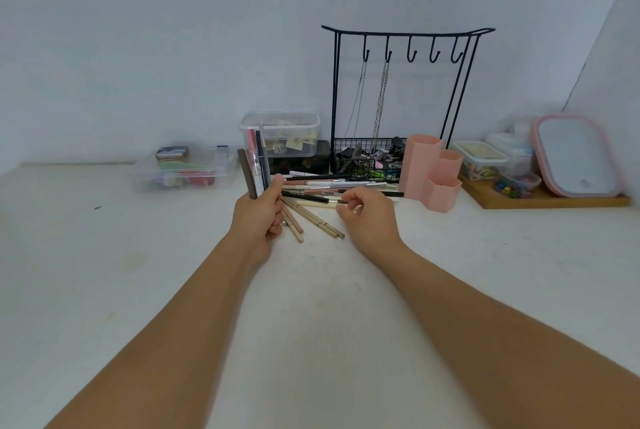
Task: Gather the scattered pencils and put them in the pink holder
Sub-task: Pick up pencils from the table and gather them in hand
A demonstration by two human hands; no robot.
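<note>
Hands first: your left hand (262, 212) grips a bundle of pencils (255, 165), fingers curled round the lower ends, bundle standing near upright above the fist; your right hand (363, 217) is low over the pile, thumb and forefinger pinching the end of a black-and-cream pencil (313, 198) that lies on the heap; loose pencils (322, 188) are spread on the white table (311, 290) between and just beyond both hands, some cream ones fanning toward you; pink holder (431, 172) stands upright just right of the pile, three hexagonal cups of stepped height; black wire jewellery stand (403, 47) is behind the pile, two chains on its hooks; clear plastic boxes (187, 169) sit further left.
</note>
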